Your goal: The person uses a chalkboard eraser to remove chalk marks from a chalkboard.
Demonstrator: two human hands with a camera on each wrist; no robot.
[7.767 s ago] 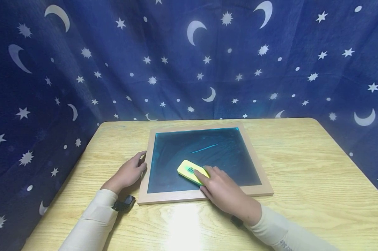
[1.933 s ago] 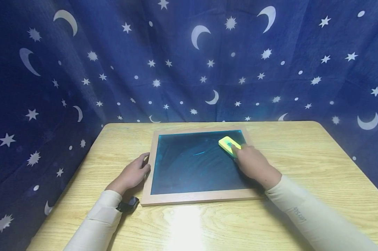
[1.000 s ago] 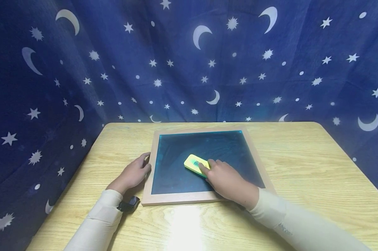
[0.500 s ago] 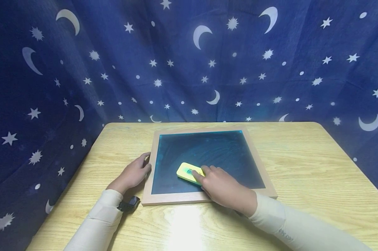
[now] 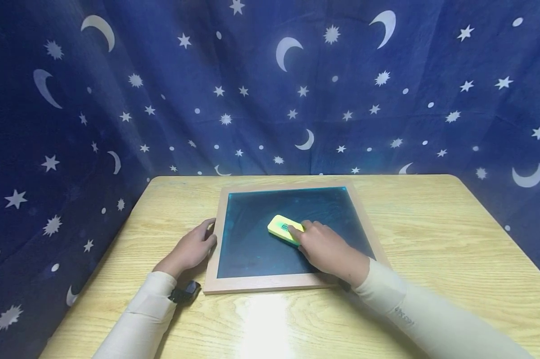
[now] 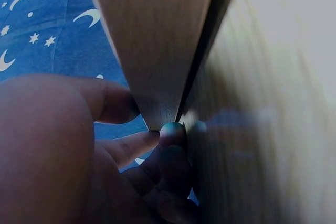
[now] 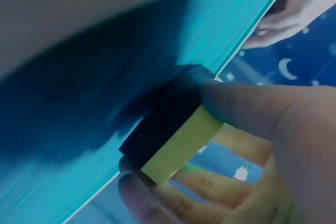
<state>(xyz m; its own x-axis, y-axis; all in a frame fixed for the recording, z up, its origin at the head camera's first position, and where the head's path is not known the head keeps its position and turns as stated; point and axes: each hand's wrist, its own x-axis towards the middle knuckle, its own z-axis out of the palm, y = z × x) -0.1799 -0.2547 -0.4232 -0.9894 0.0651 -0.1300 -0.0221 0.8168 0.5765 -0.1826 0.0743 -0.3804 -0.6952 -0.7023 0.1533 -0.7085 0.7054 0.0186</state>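
A small chalkboard (image 5: 256, 254) in a light wooden frame lies on the table, its dark surface hazed with bluish chalk smears. My right hand (image 5: 325, 249) grips a yellow chalkboard eraser (image 5: 279, 227) near the board's middle. In the right wrist view, thumb and fingers hold the eraser (image 7: 184, 142) from both sides, its dark felt side towards the board. At the board's left edge is my left hand (image 5: 191, 248). The left wrist view shows this hand's thumb and fingertips (image 6: 172, 134) on either side of the wooden frame (image 6: 152, 40), pinching it.
The wood-grain table (image 5: 431, 239) extends around the board. A dark blue curtain (image 5: 252, 65) with moons and stars hangs behind and to the left. A black strap device (image 5: 184, 293) sits on the left wrist.
My right hand has swept the eraser over the board, to the upper right, back down left, and now slightly up right. The blue chalk line is gone from view. The left hand stays at the frame.
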